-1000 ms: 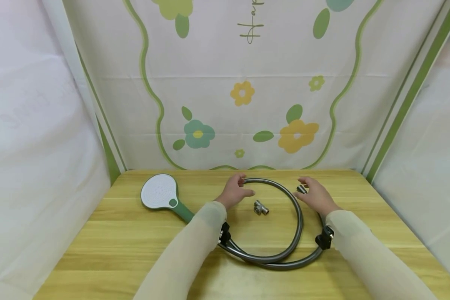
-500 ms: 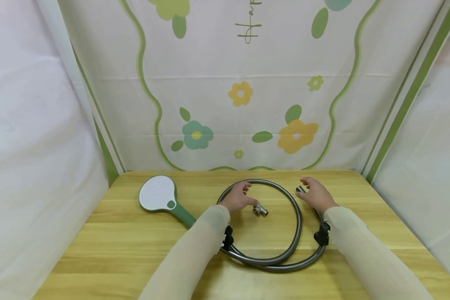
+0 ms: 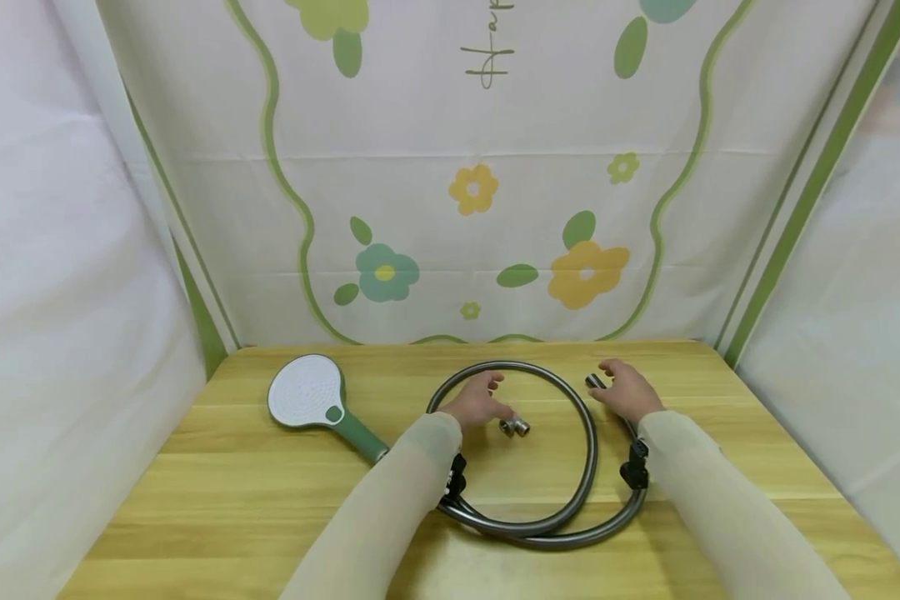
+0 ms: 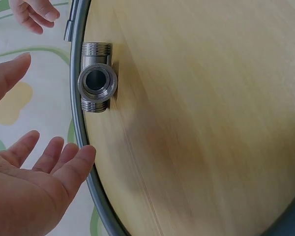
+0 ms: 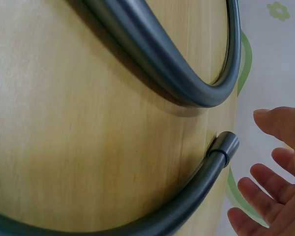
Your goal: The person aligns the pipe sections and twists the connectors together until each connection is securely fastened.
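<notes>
A metal T-shaped pipe fitting (image 4: 97,78) with threaded ends lies on the table inside the loop of a grey shower hose (image 3: 591,467). Close over the fitting is my left hand (image 3: 476,402), thumb and fingers spread apart and holding nothing; it partly hides the fitting in the head view. My right hand (image 3: 627,392) hovers by the hose's metal end (image 5: 225,145), its fingers loosely bent and apart from it in the right wrist view. The green and white shower head (image 3: 307,392) lies face up at the left, its handle end meeting the hose near my left forearm.
The wooden table (image 3: 217,500) reaches back to a white cloth wall (image 3: 420,183) printed with flowers. Cloth side walls stand at left and right. The hose crosses over itself near the table's front, below both wrists.
My left hand has moved right and slightly nearer, from the hose's far left arc to over the fitting. My right hand has barely moved. The view has shifted a little.
</notes>
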Motion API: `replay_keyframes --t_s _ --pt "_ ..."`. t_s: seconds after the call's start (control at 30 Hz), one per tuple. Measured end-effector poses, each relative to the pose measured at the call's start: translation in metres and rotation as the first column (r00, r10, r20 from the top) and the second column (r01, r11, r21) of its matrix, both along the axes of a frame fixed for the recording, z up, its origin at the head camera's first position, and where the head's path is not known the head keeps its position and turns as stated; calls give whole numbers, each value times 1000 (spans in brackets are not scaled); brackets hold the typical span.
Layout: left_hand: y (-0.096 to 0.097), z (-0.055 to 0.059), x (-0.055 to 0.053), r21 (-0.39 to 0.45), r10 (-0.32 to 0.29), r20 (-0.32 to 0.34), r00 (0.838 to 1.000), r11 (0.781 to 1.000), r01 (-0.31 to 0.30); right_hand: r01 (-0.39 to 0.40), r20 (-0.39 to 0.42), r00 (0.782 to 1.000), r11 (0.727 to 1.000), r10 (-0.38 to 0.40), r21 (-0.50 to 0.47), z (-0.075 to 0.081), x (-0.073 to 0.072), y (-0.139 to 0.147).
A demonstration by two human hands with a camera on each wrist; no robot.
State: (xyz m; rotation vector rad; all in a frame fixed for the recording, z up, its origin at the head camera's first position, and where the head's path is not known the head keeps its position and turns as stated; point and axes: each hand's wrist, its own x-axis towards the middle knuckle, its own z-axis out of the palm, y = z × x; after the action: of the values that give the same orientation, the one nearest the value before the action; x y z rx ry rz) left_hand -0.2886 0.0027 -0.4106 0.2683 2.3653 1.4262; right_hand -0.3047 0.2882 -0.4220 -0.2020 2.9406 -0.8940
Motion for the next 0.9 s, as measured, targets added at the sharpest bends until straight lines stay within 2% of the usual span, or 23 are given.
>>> replay_keyframes --t_s 0.33,0.5,0.63,0.9 --pt "4 -14 -6 13 1 11 1000 1000 -1 41 58 998 999 -40 -16 -13 -9 9" --pt "4 -18 -5 14 8 27 1000 1000 -8 50 78 996 999 -50 -7 -16 -11 12" --pt "6 -21 -6 -9 8 27 1000 1000 -8 52 90 995 999 -52 -1 -20 -14 13" --pt "10 -23 -6 -72 -43 9 999 996 44 60 104 993 998 -61 21 -25 -18 13"
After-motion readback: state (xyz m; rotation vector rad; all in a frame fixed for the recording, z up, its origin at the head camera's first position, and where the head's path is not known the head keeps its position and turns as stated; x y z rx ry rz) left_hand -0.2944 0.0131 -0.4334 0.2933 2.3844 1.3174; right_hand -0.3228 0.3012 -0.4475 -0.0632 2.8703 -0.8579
